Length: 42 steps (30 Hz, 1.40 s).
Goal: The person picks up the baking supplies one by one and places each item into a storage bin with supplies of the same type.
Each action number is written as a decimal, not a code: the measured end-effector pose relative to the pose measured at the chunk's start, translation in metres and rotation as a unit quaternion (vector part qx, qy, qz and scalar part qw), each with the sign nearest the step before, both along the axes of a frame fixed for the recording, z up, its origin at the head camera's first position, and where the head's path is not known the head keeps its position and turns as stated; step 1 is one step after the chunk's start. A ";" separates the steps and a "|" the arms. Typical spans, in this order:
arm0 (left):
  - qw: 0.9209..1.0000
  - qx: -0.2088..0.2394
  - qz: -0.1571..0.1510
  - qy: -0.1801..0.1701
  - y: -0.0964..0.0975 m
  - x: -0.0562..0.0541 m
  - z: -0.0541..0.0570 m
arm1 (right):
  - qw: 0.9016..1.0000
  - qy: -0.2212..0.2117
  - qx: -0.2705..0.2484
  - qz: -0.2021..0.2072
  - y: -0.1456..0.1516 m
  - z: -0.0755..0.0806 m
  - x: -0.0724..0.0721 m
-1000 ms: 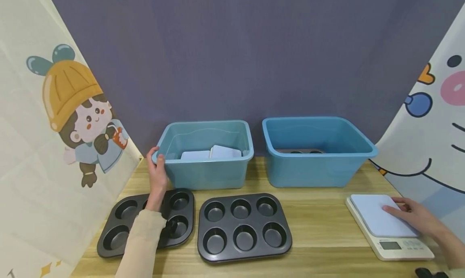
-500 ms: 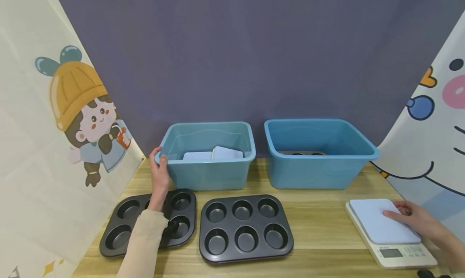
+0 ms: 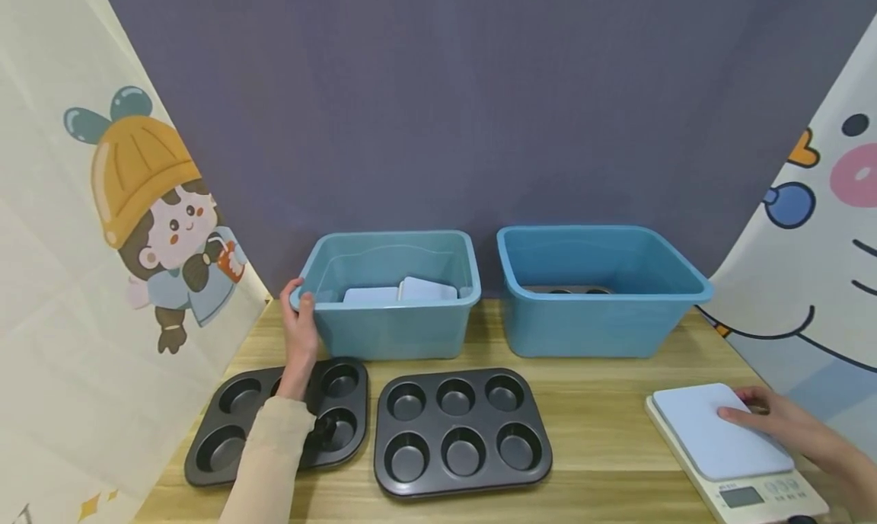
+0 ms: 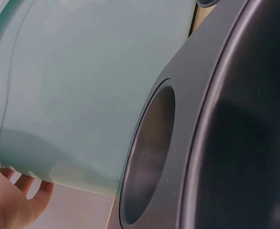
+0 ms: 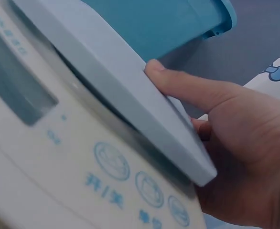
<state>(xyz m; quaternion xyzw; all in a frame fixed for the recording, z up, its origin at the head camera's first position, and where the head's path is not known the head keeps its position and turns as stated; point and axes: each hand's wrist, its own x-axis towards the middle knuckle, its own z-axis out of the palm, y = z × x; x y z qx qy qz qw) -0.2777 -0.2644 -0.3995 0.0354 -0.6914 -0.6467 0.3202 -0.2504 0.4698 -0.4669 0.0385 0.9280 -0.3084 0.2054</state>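
My left hand (image 3: 299,332) grips the front-left rim of the pale blue-green plastic bin (image 3: 387,333), thumb inside and fingers round the outside. In the left wrist view several fingertips show against that bin's wall. At the right, my right hand (image 3: 788,421) holds the side of a white kitchen scale (image 3: 722,432). Its thumb lies on the weighing plate, as the right wrist view shows, and the other fingers are mostly hidden behind the scale's edge. The scale's display and several buttons face the near side.
Two white scales (image 3: 428,289) lie inside the left bin. A darker blue bin (image 3: 582,326) beside it holds a partly hidden muffin tin (image 3: 541,288). Two dark muffin tins lie in front: one (image 3: 205,425) under my left forearm, another (image 3: 483,425) at the middle.
My right hand and the scale have moved nearer the front edge, the scale turning slightly. My left hand keeps its hold on the bin rim.
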 end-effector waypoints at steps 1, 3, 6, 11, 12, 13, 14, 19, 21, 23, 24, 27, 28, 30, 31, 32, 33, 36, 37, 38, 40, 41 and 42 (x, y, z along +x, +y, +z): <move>1.000 0.001 0.000 0.000 0.000 0.000 0.000 | 1.000 -0.001 -0.002 0.001 0.000 0.000 0.001; 1.000 0.004 0.001 0.001 -0.001 0.001 -0.001 | 1.000 0.000 -0.005 0.002 -0.002 0.001 0.001; 1.000 0.003 0.002 0.001 -0.001 0.001 0.000 | 1.000 0.003 -0.006 0.002 -0.005 0.002 0.001; 1.000 -0.003 0.000 -0.003 0.000 0.001 0.000 | 1.000 0.014 -0.021 0.002 -0.010 0.005 0.005; 1.000 -0.003 0.000 -0.003 0.001 0.001 0.000 | 0.999 0.018 -0.026 0.001 -0.011 0.005 0.007; 1.000 -0.003 0.001 -0.002 0.001 0.001 0.000 | 0.999 0.023 -0.035 0.002 -0.012 0.006 0.008; 1.000 -0.002 0.001 -0.001 0.001 0.000 0.000 | 0.999 0.027 -0.043 0.001 -0.014 0.006 0.009; 1.000 -0.003 0.005 0.000 0.002 -0.001 0.000 | 0.996 0.048 -0.073 -0.006 -0.018 0.007 0.011; 1.000 -0.002 0.005 0.000 0.002 -0.001 0.000 | 0.995 0.057 -0.077 -0.007 -0.020 0.007 0.011; 1.000 -0.002 0.004 -0.001 0.001 -0.001 -0.001 | 0.995 0.065 -0.081 -0.008 -0.021 0.007 0.011; 1.000 -0.001 0.004 -0.001 0.001 -0.002 -0.002 | 0.994 0.071 -0.076 -0.012 -0.022 0.007 0.011; 1.000 0.003 0.002 0.002 0.000 -0.002 -0.002 | 0.993 0.093 -0.064 -0.016 -0.025 0.008 0.008; 1.000 0.003 0.002 0.002 0.000 -0.002 -0.003 | 0.993 0.100 -0.059 -0.019 -0.026 0.009 0.008; 1.000 0.008 0.000 0.006 0.000 -0.003 -0.003 | 0.992 0.113 -0.047 -0.023 -0.028 0.010 0.007; 1.000 0.009 -0.001 0.007 0.000 -0.003 -0.003 | 0.992 0.117 -0.045 -0.023 -0.029 0.011 0.006; 1.000 0.009 0.000 0.008 0.000 -0.003 -0.003 | 0.991 0.122 -0.042 -0.025 -0.030 0.012 0.006; 1.000 0.009 0.001 0.009 0.000 -0.003 -0.003 | 0.991 0.126 -0.043 -0.026 -0.031 0.013 0.006; 1.000 0.011 0.001 0.013 -0.001 -0.003 -0.003 | 0.989 0.139 -0.046 -0.027 -0.035 0.015 0.006; 1.000 0.010 0.001 0.014 -0.001 -0.003 -0.003 | 0.988 0.144 -0.053 -0.027 -0.035 0.015 0.006; 1.000 0.010 0.001 0.015 -0.001 -0.003 -0.003 | 0.987 0.149 -0.057 -0.028 -0.036 0.016 0.006; 1.000 0.010 0.000 0.018 0.000 -0.003 -0.002 | 0.984 0.157 -0.074 -0.031 -0.037 0.018 0.008; 1.000 0.010 0.001 0.018 0.001 -0.002 -0.002 | 0.983 0.160 -0.079 -0.032 -0.039 0.019 0.009; 1.000 0.009 0.001 0.018 0.001 -0.002 -0.002 | 0.982 0.163 -0.084 -0.032 -0.040 0.021 0.009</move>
